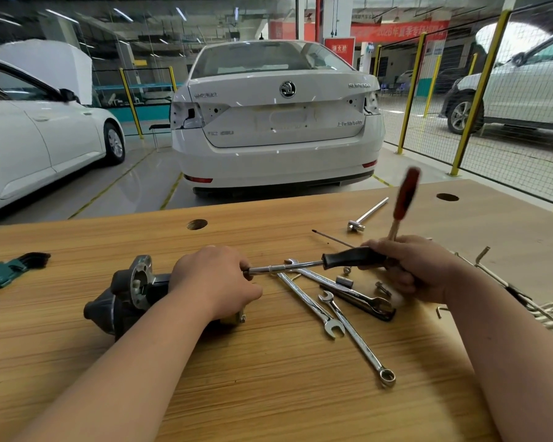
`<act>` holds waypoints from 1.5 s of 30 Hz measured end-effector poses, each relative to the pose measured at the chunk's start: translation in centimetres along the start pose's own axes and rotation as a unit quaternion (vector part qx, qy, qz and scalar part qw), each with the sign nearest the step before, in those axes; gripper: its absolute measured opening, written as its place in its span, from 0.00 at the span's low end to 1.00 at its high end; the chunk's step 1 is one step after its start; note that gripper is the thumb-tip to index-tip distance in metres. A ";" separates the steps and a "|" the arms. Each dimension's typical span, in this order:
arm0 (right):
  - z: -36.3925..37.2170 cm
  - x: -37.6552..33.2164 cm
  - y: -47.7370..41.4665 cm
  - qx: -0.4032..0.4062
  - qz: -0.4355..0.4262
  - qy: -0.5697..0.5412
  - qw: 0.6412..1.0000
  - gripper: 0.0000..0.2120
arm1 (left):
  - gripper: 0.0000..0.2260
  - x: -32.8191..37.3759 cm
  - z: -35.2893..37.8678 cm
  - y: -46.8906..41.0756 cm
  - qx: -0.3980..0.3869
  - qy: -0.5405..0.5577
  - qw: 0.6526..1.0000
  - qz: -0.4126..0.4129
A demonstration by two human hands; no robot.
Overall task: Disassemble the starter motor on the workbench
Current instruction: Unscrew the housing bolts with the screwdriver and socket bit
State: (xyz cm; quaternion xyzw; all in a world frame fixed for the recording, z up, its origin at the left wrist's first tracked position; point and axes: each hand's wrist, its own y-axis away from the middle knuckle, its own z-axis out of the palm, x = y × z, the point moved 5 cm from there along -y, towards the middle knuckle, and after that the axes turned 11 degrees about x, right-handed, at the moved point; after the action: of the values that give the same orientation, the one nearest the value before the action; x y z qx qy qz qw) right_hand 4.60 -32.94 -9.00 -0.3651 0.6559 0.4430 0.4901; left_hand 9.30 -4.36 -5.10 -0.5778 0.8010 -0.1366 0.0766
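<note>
**Now on the bench: both hands at the starter motor**

Right, the starter motor [125, 298] lies on its side at the left-centre of the wooden bench [268, 393], its flanged nose pointing left and away. The left hand [211, 279] is clamped over its rear end, fingers curled down round the housing, and most of that end is hidden under the palm.

Over to the right hand [415, 269]: fingers wrapped round the grip of a black-handled driver [351, 258], whose steel shaft runs level and leftward to meet the left hand's fingertips. What the tip sits on cannot be seen. A red-handled screwdriver [404, 196] sticks up out of that same fist, blurred.

Beneath the shaft, combination spanners [310, 304] lie crossed in a loose heap, with a small socket [344, 281] beside them. A sliding T-bar [369, 213] rests further back, and a green hex key set [4, 272] sits at the far left edge. Beyond the bench stands a white car [278, 122], tail towards us.
</note>
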 end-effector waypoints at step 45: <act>0.5 0.5 -0.4 -0.010 -0.005 -0.025 1.000 0.15 | 0.11 -0.1 0.0 0.2 0.014 0.028 0.999 -0.015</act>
State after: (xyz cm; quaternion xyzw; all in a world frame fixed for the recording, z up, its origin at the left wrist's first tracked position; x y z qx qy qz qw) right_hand 5.02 -32.58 -9.63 -0.3620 0.6369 0.4563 0.5051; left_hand 9.09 -4.22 -5.13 -0.5842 0.7924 -0.1651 0.0604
